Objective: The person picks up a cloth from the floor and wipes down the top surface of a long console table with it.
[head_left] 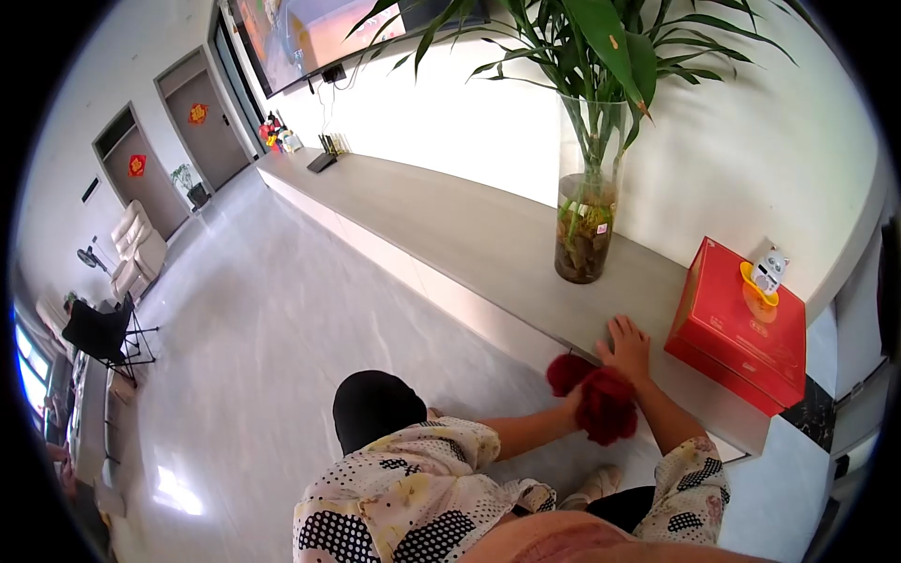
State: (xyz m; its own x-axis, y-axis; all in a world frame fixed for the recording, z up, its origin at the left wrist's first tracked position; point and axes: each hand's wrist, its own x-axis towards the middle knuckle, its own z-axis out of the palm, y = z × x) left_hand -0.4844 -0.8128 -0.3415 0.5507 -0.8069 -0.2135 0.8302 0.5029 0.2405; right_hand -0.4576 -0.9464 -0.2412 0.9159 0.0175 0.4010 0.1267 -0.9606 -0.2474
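Observation:
A fluffy dark red thing [606,405] with two rounded parts is held in my left hand [574,402] at the front edge of the long grey cabinet [450,253]. Its fingers are mostly hidden by the red fluff. My right hand [627,348] lies on the cabinet top with its fingers spread, just beside the red fluff. To the right of that hand stands a red box [741,324], with a small grey and white figure [770,270] on a yellow base on its lid. A glass vase [587,225] with a leafy plant stands behind my hands.
A black router [324,159] and small colourful figures [277,134] stand at the cabinet's far end. A screen [319,33] hangs above. Across the tiled floor [272,310] are a black folding chair [99,330] and a pale armchair [139,246].

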